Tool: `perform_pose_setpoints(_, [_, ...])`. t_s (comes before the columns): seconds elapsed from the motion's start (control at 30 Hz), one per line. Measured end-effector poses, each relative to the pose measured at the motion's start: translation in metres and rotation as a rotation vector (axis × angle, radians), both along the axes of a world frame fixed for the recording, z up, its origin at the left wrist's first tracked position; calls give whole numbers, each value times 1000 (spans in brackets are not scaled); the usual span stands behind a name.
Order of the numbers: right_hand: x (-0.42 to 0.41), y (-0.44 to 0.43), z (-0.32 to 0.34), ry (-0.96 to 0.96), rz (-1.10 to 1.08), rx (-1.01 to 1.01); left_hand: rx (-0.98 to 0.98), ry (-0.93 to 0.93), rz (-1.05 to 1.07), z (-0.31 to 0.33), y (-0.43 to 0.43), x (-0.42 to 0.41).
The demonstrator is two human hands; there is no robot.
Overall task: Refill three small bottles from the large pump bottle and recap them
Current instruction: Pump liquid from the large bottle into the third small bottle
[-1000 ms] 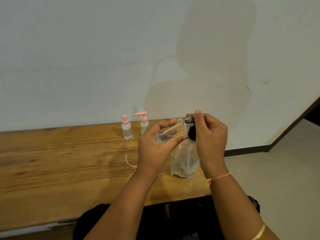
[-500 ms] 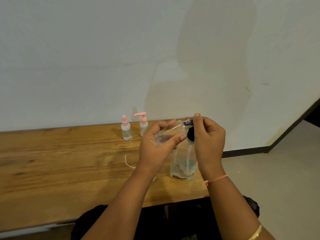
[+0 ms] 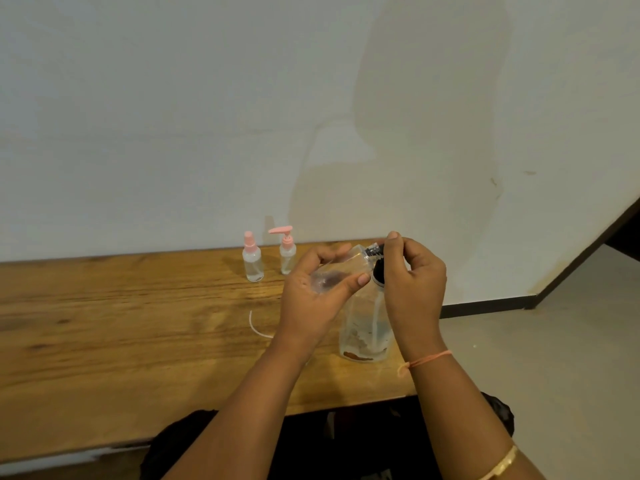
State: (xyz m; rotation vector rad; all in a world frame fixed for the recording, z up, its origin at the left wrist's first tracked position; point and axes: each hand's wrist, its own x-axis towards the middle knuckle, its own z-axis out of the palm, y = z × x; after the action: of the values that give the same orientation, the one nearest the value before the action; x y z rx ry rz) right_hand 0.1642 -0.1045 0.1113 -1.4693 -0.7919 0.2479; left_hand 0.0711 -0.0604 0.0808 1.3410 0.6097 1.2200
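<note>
Left hand (image 3: 318,299) holding small clear plastic bottle (image 3: 341,271) above wooden table (image 3: 121,323), grip wrapping round its body, bottle lying tilted with neck pointing right. Right hand (image 3: 414,282) pinching small black cap (image 3: 375,250) at that neck, grip clenching on it. Large clear pump bottle (image 3: 363,327) standing upright on table just behind hands. Pink-topped clear spray bottle (image 3: 252,261) and pink-topped clear pump bottle (image 3: 286,252) standing side by side near wall. Thin white tube (image 3: 256,327) lying on table.

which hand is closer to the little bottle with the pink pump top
Left. The left hand is just right of the pink pump bottle; the right hand is farther right, by the large bottle.
</note>
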Motion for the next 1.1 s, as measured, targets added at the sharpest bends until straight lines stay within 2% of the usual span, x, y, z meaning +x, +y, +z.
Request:
perform_pose_setpoints(0.17, [6,0,7,77,20,9,14,-13,4,9,-6,0])
perform_pose_setpoints(0.5, [0,1,-1,-1,0,24,-9,92,-4,10,-5,-6])
perform_pose_setpoints(0.73, [4,1,10,89,26,15,32,93,-2,17,-8,-5])
perform_pose_setpoints(1.1, [1,-1,-2,-93,17,-38,40,147,12,8,-4,-8])
